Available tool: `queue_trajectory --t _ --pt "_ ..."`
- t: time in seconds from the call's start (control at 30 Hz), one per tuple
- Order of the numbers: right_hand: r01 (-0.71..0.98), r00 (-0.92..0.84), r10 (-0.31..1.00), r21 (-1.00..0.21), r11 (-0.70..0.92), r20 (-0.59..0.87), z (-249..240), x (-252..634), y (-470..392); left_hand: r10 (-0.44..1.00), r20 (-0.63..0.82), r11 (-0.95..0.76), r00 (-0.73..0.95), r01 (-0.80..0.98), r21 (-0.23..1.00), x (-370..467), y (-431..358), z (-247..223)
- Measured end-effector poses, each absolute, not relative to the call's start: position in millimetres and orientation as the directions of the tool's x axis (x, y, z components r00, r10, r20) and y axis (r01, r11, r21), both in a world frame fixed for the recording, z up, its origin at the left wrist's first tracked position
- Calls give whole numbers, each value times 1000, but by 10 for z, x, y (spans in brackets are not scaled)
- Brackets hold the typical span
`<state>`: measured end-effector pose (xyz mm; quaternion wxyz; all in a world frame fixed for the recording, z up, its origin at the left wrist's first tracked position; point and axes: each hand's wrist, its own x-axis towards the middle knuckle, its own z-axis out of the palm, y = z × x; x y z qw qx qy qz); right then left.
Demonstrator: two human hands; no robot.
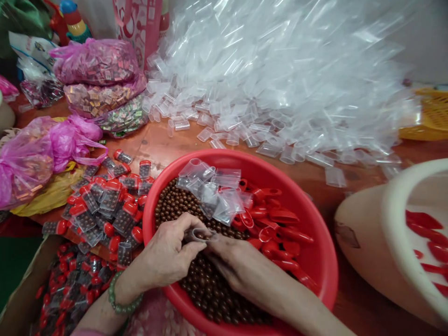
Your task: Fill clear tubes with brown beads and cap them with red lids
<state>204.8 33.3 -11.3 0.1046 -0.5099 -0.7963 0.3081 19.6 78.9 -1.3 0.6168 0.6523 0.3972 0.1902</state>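
Over a red basin (156, 205), my left hand (171, 249) pinches a small clear plastic tube (200, 234) between thumb and fingers, its open mouth showing. My right hand (234, 261) meets the tube's other side, low over the brown balls (224, 294). Its fingers are blurred and partly hidden, so whether they grip the tube or some balls is unclear. Several empty clear tubes (226, 205) lie on the balls just beyond my hands. Red scoop-shaped plastic caps (280, 217) fill the basin's right side.
Ball-filled tubes with red caps (105, 205) are heaped left of the basin, and more lie in a box (70, 284) below. A large pile of clear tubes (273, 84) covers the back. Pink bags (101, 60) stand back left; a cream tub (374, 224) holds red pieces at right.
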Motion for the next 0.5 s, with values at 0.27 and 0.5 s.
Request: queue_trajectory --t 0.27,0.5 --pt "537 -282 951 -843 44 -129 355 2184 465 644 -313 30 698 386 922 222 839 9" --pt "569 -429 903 -776 273 3 423 2010 535 637 -269 36 723 321 946 202 847 -72"
